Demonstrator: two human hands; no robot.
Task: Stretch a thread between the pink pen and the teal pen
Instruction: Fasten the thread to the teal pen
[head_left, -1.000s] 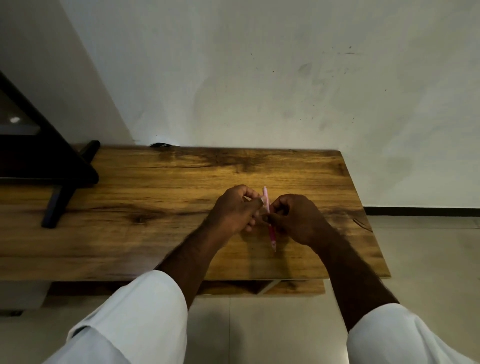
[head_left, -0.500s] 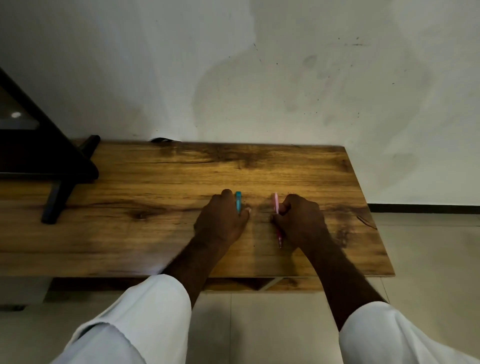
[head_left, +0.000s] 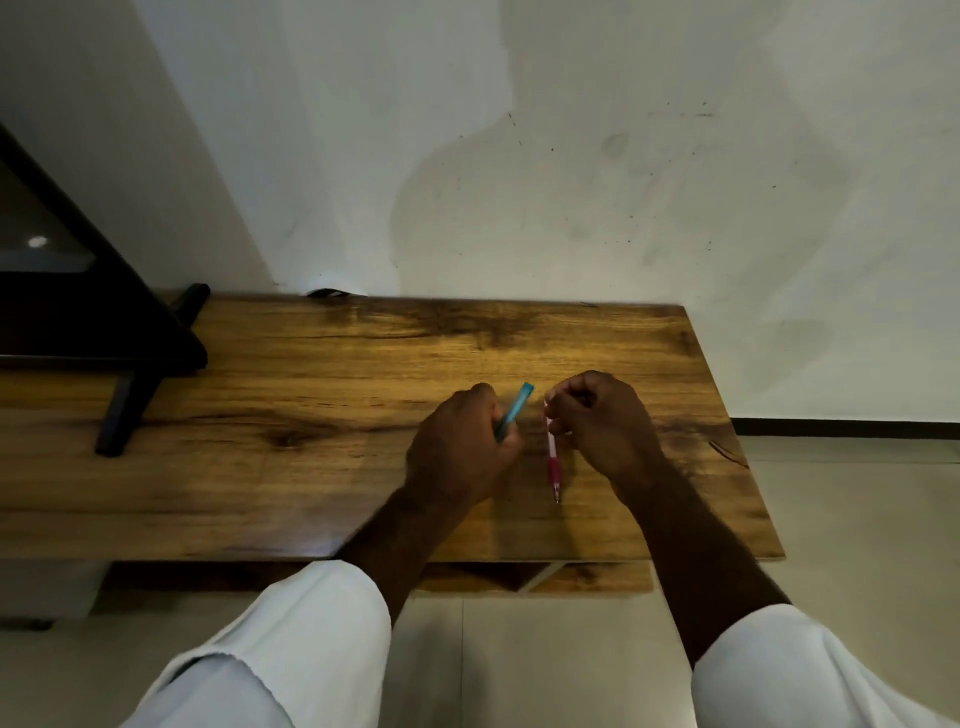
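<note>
Wood grain runs lengthwise along the counter (head_left: 311, 467), a flat brown slab with dark streaks and one knot-like patch; its surface has a soft shine. Both hands work above its right part, near each other but not touching.

The left hand (head_left: 460, 449) is closed into a loose fist around the teal pen (head_left: 514, 410). This pen is a slim plastic stick; its upper end rises from the fingers and leans to the right, away from the person, and its lower part is hidden inside the hand. The right hand (head_left: 597, 421) is curled too, and its fingertips pinch the upper part of the pink pen (head_left: 552, 452). The pink pen stands nearly upright, with a pale barrel, a darker pink grip section lower down, and a thin metal point that is at or just above the wood; I cannot tell if it touches. The two pens are close together, the teal one on the left, with a small gap between them.

A thread is too fine to see here, so I cannot tell where it is.

Loose white cloth sleeves (head_left: 291, 639) cover both arms up to the forearm. On the left side of the counter a black angular stand (head_left: 124, 410) rests on straight legs. Behind is a plain whitish wall (head_left: 571, 156) with faint stains, and pale floor tiles (head_left: 857, 519) lie at the right.
</note>
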